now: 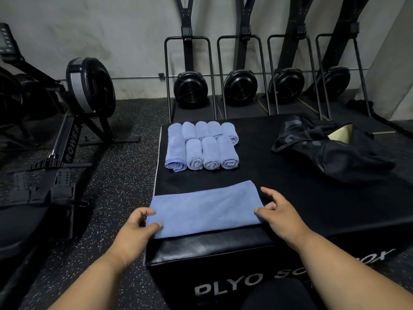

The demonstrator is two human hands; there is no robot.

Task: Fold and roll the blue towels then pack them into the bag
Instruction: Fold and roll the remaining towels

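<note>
While we kneel at the plyo box (pixel 223 249), taking it as our landmark, the scene reads from its near edge outward:

Left hand: our left hand (pixel 136 229) sits at the box's near-left corner, thumb and fingers pinching the left end of the folded towel (pixel 205 211).

Right hand: our right hand (pixel 277 211) is at the towel's right end, a fingertip on the near-right corner and the other fingers loosely spread and lifted; we cannot tell whether it truly pinches the cloth.

Folded towel: it lies flat along the near edge of the box top, left of centre, its long axis running left to right, directly between our hands.

Key relation: each hand holds one short end, so both are equally near; we judge a roll would start from one short end and travel along that long axis toward the other hand.

Rolled towels (pixel 201 146): further back on the box top, toward its far-left corner, in two rows touching each other, well apart from the flat towel.

Bag (pixel 330 151): on the far-right part of the box top, lying slumped, with its mouth open; nearer our right hand than our left.

Progress: we judge rolling nearly done, packing not yet begun.
</note>
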